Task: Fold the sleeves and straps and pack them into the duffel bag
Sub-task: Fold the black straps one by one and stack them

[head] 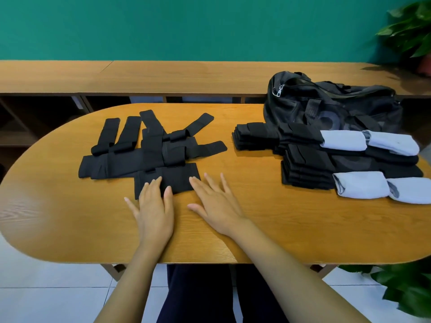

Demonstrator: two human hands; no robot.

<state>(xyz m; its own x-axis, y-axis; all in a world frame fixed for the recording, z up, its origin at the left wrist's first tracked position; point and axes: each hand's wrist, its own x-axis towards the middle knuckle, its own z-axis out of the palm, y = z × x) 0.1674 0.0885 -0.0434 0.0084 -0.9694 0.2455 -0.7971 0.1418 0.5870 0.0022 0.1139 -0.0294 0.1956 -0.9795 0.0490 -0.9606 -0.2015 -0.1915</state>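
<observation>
A loose heap of black straps lies spread on the left half of the oval wooden table. Nearest me is a flat black piece. My left hand lies flat with straight fingers, its fingertips on that piece's near edge. My right hand is spread flat on the table just right of the piece, its index fingertip at the piece's corner. Stacks of folded black straps and pale blue folded sleeves sit on the right. The black duffel bag stands behind them.
A long wooden bench or shelf runs behind the table against a green wall. Potted plants stand at the far right and at the near right corner. My legs show under the table's near edge.
</observation>
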